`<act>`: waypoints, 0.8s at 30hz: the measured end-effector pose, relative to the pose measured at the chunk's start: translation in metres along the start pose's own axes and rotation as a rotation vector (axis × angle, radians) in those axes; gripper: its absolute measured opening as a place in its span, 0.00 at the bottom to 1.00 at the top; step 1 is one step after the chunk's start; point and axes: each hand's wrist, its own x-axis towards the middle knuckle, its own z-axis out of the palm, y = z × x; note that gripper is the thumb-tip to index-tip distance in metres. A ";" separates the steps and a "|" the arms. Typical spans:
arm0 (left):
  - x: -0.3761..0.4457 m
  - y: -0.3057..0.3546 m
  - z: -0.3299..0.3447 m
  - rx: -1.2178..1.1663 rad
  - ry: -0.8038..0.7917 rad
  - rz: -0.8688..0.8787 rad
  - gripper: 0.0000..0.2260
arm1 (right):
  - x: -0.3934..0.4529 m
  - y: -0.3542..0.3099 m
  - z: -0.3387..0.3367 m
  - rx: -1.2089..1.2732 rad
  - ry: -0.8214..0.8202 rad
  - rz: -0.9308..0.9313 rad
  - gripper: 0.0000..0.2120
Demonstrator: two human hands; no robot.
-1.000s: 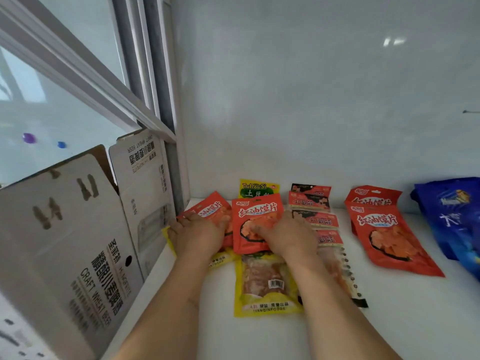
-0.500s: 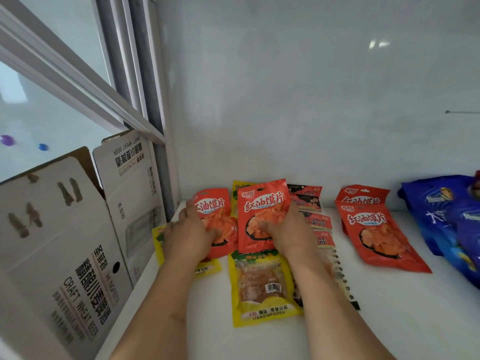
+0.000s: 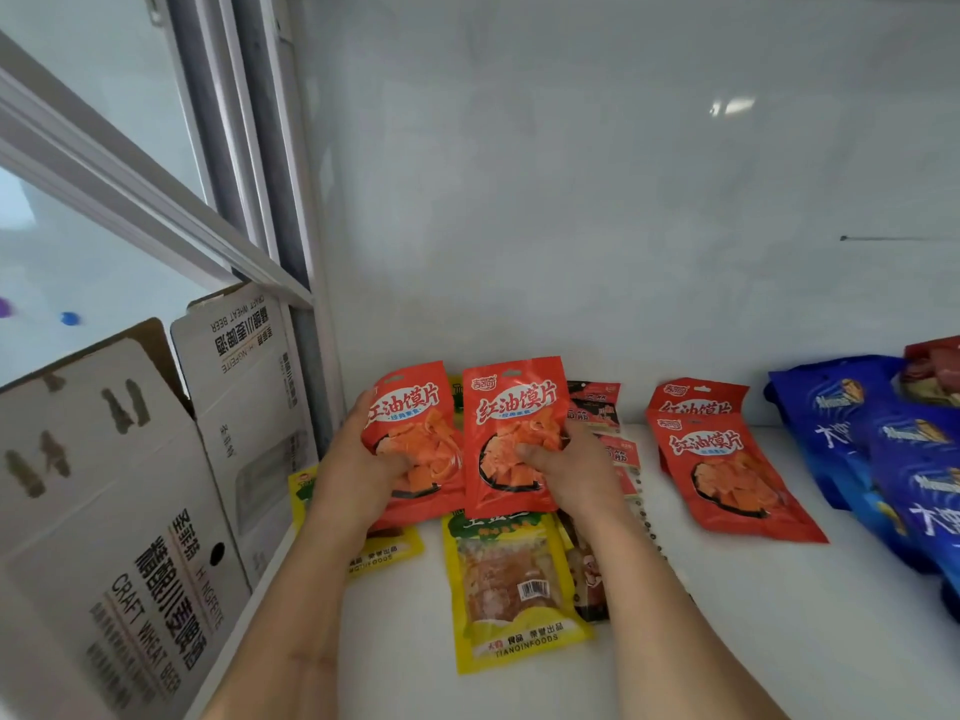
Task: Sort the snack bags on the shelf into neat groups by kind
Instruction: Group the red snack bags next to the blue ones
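Fingers clamped on red snack bags — the left hand (image 3: 358, 475) grips one bag (image 3: 415, 433), the right hand (image 3: 576, 470) another (image 3: 511, 428), both raised upright above yellow bags (image 3: 511, 589) on the white shelf (image 3: 727, 641) — two matching red bags (image 3: 727, 470) lie just right.

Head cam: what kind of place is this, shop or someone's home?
Likely a small shop's stockroom or display shelf, though I can't be sure. Several identical red snack bags lie on a bare white shelf, blue bags are stacked at the right, and an opened craft wheat beer carton stands alongside.
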 end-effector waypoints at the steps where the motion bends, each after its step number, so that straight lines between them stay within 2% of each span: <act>1: 0.000 0.000 0.000 -0.046 0.001 -0.012 0.38 | 0.000 0.000 0.000 0.022 0.000 0.004 0.21; 4: -0.001 0.000 0.000 -0.166 0.002 -0.044 0.41 | -0.001 0.000 -0.001 0.102 0.004 0.007 0.20; 9: -0.003 0.000 0.004 -0.358 0.031 -0.119 0.35 | -0.004 -0.002 -0.002 0.128 0.016 -0.003 0.20; 11: 0.000 0.000 0.003 -0.374 0.040 -0.140 0.32 | -0.006 -0.007 -0.006 0.145 0.032 -0.033 0.19; 14: 0.003 0.003 0.000 -0.362 0.032 -0.136 0.39 | -0.010 -0.012 -0.015 0.139 0.066 -0.090 0.12; 15: 0.004 0.005 0.000 -0.344 0.033 -0.123 0.38 | -0.011 -0.012 -0.019 0.149 0.074 -0.104 0.10; 20: -0.008 0.015 -0.005 -0.301 0.011 -0.117 0.17 | -0.021 -0.012 -0.047 0.226 0.092 -0.116 0.08; 24: -0.024 0.028 0.000 -0.389 -0.063 -0.118 0.10 | -0.026 -0.001 -0.085 0.211 0.118 -0.103 0.15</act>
